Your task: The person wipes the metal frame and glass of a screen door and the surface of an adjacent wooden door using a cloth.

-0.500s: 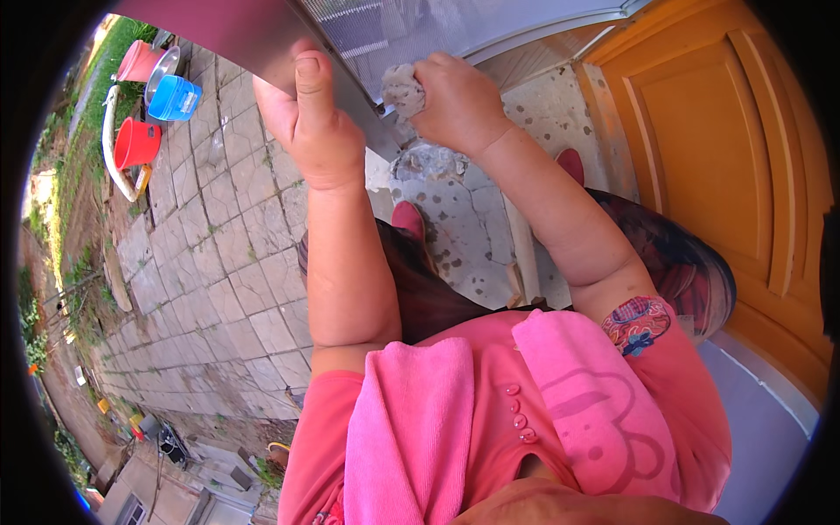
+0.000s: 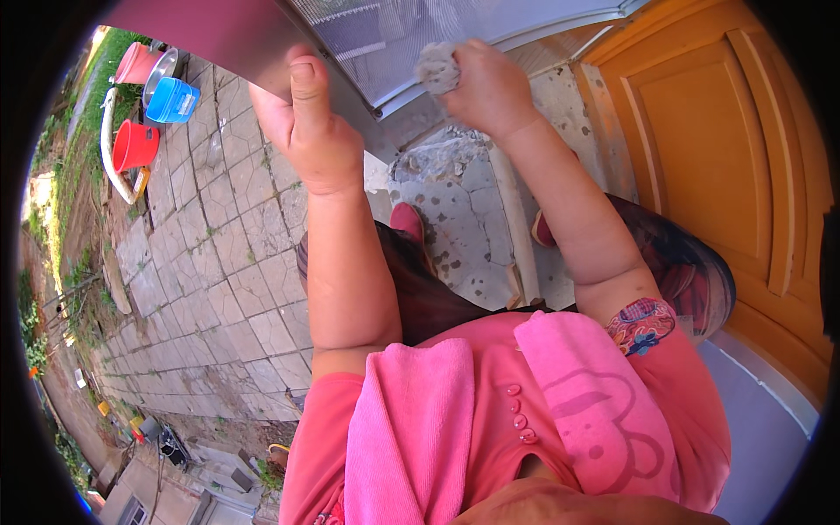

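Grip, my right hand (image 2: 490, 94): was closed around crumpled grey cloth (image 2: 437, 68), near ribbed translucent panel (image 2: 376, 54).
Grip, my left hand (image 2: 320, 140): I could not tell; it was at edge of shiny pinkish flat panel (image 2: 223, 39).

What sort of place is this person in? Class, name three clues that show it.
Probably a house entrance beside an outdoor yard: an orange door on the right, paving on the left, and a red bucket near the paving's edge.

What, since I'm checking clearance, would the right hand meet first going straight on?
Beyond its crumpled grey cloth, the bare right hand would probably meet the translucent, ribbed panel; depth is unclear.
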The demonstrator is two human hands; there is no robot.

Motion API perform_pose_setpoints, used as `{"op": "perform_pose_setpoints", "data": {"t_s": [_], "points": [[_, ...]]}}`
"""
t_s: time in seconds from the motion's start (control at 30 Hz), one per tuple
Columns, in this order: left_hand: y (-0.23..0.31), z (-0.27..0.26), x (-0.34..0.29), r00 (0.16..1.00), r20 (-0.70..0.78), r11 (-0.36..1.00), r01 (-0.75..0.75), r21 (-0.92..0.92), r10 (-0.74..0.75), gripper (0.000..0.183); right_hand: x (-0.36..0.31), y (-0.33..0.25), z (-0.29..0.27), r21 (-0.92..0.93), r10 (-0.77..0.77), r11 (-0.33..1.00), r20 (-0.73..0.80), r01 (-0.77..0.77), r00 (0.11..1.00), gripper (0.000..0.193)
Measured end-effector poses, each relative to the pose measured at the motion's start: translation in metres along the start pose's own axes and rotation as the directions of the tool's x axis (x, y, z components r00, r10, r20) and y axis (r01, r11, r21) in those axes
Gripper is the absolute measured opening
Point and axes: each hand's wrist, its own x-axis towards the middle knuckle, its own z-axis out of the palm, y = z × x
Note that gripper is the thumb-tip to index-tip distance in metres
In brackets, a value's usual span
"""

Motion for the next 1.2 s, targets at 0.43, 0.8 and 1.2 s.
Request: {"op": "perform_pose_setpoints", "data": {"t_s": [0.43, 0.8, 1.2], "points": [[0.002, -0.008, 0.0, 0.998, -0.012, 0.998, 0.055, 0.013, -0.055, 0.038, 0.007, 0.036, -0.015, -0.062, 0.058, 0.996, -0.095, -0.065, 0.994, 0.023], [0.0, -0.008, 0.003, 0.999, 0.027, 0.999, 0.018, 0.029, -0.019, 0.038, -0.017, -0.044, 0.022, 0.076, -0.118, 0.991, 0.051, 0.114, 0.992, 0.018], [-0.002, -0.003, 0.002, 1.0, -0.013, 0.998, 0.017, 0.059, -0.016, 0.04, 0.012, 0.063, -0.013, -0.104, 0.119, 0.984, -0.211, -0.143, 0.97, 0.03]]}}
